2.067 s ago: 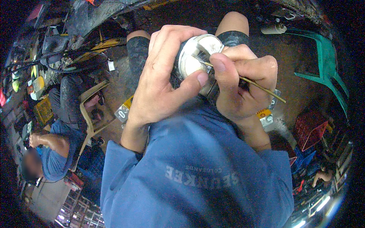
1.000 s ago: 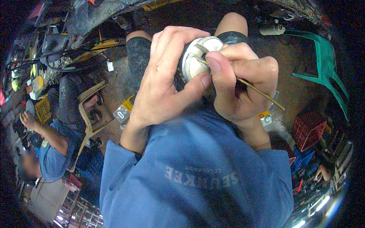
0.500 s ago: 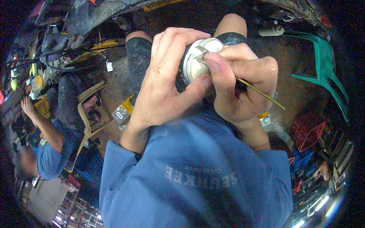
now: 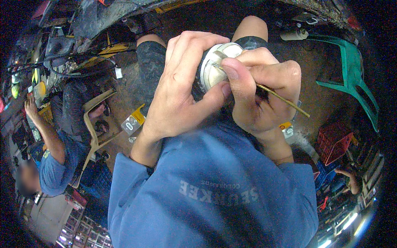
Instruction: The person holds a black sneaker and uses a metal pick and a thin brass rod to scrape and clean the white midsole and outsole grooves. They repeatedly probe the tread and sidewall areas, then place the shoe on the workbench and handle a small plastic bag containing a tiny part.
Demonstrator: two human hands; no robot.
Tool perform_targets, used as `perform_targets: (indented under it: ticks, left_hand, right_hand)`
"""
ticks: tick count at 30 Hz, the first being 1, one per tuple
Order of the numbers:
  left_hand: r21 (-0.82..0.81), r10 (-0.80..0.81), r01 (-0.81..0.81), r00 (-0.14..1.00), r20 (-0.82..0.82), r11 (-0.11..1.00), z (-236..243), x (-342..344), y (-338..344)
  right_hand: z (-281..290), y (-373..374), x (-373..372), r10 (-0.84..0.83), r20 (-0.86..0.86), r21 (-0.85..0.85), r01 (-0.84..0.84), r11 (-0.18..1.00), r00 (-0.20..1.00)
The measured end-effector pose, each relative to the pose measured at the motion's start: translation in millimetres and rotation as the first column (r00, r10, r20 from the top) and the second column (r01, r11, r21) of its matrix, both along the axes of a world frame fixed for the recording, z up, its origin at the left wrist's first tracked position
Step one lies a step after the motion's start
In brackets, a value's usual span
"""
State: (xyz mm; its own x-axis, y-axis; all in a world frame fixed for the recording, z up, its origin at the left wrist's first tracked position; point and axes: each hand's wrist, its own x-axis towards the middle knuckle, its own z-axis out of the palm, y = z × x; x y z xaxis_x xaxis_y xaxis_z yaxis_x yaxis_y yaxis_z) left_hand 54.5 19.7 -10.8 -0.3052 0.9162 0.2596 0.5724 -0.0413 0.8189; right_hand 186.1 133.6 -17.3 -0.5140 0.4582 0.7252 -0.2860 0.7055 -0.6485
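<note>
My left hand [image 4: 182, 89] is wrapped round a round silver-white metal part [image 4: 215, 74], held upright between my knees in view, with its fingertips over the far rim and thumb along the near edge. A slot or raised band crosses the part's top face. My right hand [image 4: 262, 93] grips a thin brass-coloured rod [image 4: 300, 108] between thumb and fingers. The rod's inner end meets the top of the part, just left of my thumb tip, and its other end sticks out to the lower right.
A co-worker [image 4: 62, 165] in a blue shirt sits beside a beige plastic chair [image 4: 97, 132] at the left, among tools and cables. A green plastic chair [image 4: 349, 62], a red crate [image 4: 333, 142] and a blue crate [image 4: 324, 173] are at the right. Another person's arm [image 4: 351, 182] shows far right.
The metal part and my hands have shifted slightly downward in the picture, and the part's top face is tilted a little differently. The co-worker's arm has risen toward the upper left.
</note>
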Motion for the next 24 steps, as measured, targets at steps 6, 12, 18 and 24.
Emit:
perform_targets:
  ticks: [6, 12, 18, 24]
  left_hand:
    - [-0.002, 0.007, -0.007, 1.000, -0.009, 1.000, 0.1, -0.3, -0.4]
    - [0.008, -0.011, 0.011, 1.000, -0.007, 1.000, -0.2, -1.2, 0.6]
    - [-0.011, -0.016, 0.015, 1.000, -0.017, 1.000, 2.2, -0.6, 0.4]
    - [-0.018, -0.024, 0.023, 1.000, -0.016, 1.000, 2.0, -1.3, 0.6]
  right_hand:
    - [3.1, -2.7, -0.1, 0.029, 0.030, -0.044, -0.028, 0.999, 0.999]
    - [5.2, -0.6, 0.7, 0.031, 0.042, -0.038, -0.030, 0.999, 0.999]
    - [8.5, 3.4, 4.6, 0.061, 0.078, -0.038, -0.058, 0.998, 0.995]
    - [5.7, -0.5, 5.6, 0.037, 0.074, -0.079, -0.031, 0.996, 0.997]
